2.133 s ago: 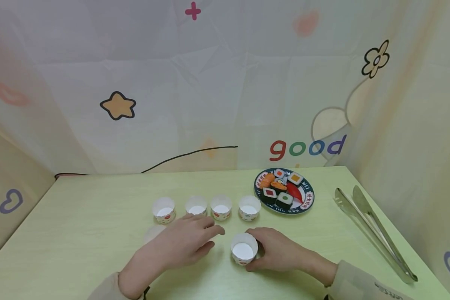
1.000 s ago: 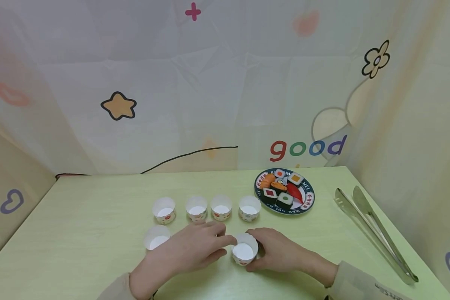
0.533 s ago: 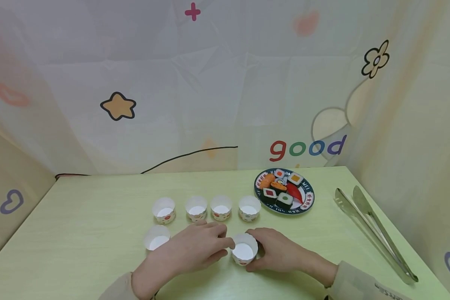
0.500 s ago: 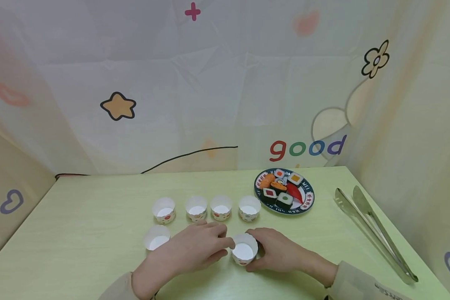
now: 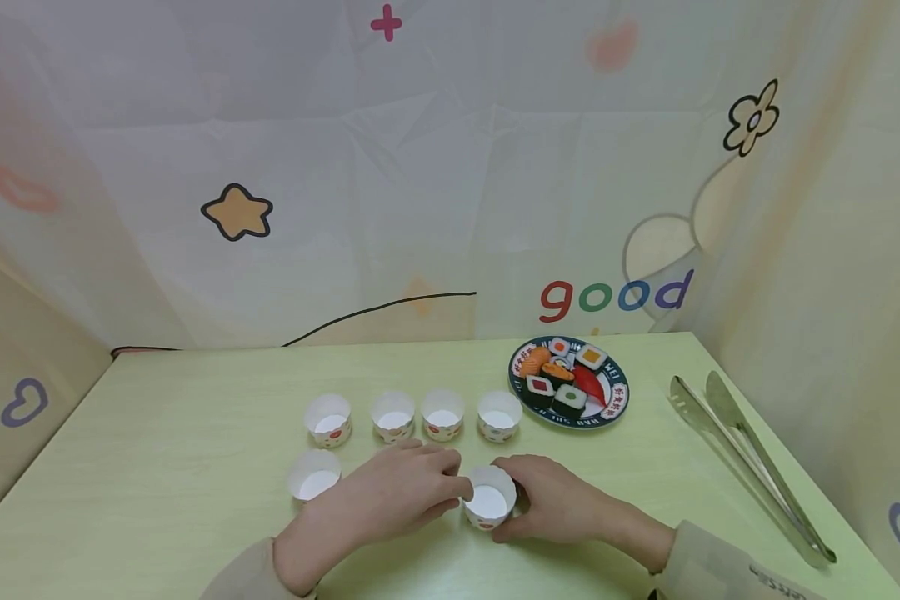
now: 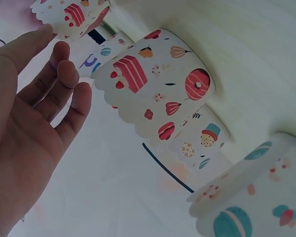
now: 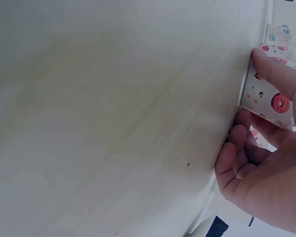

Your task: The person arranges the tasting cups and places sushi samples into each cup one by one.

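In the head view my right hand (image 5: 551,500) grips a white paper baking cup (image 5: 489,500) from its right side, thumb in front and fingers behind. The right wrist view shows that cup's printed side (image 7: 269,96) between thumb and fingers, low at the tabletop. My left hand (image 5: 397,492) reaches in from the left with loosely bent fingers, one fingertip right at the same cup's rim. In the left wrist view that cup (image 6: 76,17) is at the top, by the fingertips, and another printed baking cup (image 6: 157,79) stands close beside the hand.
Behind the hands stand several baking cups (image 5: 442,417) in a row, with one more cup (image 5: 315,477) by the left forearm. A plate (image 5: 615,400) of sushi pieces sits at the back right. Metal tongs (image 5: 753,471) lie at the right edge.
My left hand has moved right from over the row of cups to the rim of the held cup, and lingers there. My right hand and its baking cup have stayed in place.
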